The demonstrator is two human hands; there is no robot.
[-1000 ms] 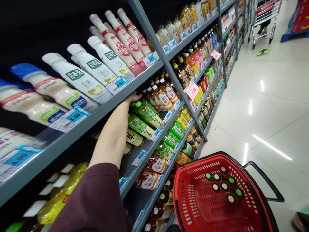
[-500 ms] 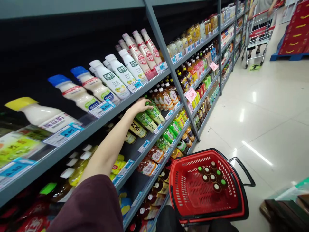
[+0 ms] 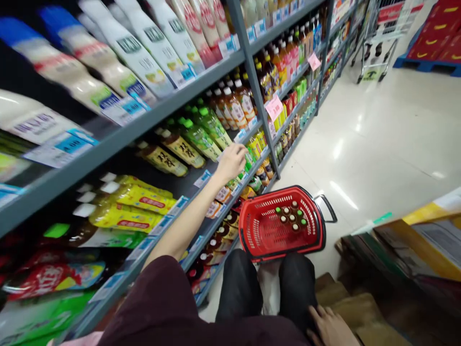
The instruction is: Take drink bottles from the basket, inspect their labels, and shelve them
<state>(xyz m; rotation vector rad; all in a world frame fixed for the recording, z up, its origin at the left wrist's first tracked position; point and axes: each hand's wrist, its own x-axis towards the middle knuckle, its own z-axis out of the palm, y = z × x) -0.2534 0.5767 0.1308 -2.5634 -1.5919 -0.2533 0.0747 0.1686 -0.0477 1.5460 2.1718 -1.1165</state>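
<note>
My left hand (image 3: 233, 161) reaches out at the front edge of a drinks shelf (image 3: 200, 179), its fingers loosely bent and nothing visible in them. Just behind it, green-capped bottles with green labels (image 3: 212, 127) lean back on that shelf. Beside them stand bottles with cream labels and dark characters (image 3: 184, 149). At the lower right, my right hand (image 3: 333, 327) is by my thigh, fingers spread and slightly blurred. A red shopping basket (image 3: 261, 254) sits on the floor before my knees, with several bottles (image 3: 292, 215) upright in it, white and green caps showing.
White milk-drink bottles (image 3: 144, 45) line the shelf above. Yellow-labelled bottles (image 3: 129, 206) lie lower left. Cartons and boxes (image 3: 414, 250) stand close on my right. Farther down the aisle are a shopping cart (image 3: 382, 36) and red boxes on a blue pallet (image 3: 428, 62).
My left hand has left the green-labelled bottle it was touching and drawn out to the shelf's front edge. The view has tilted down, and my right hand has come into it.
</note>
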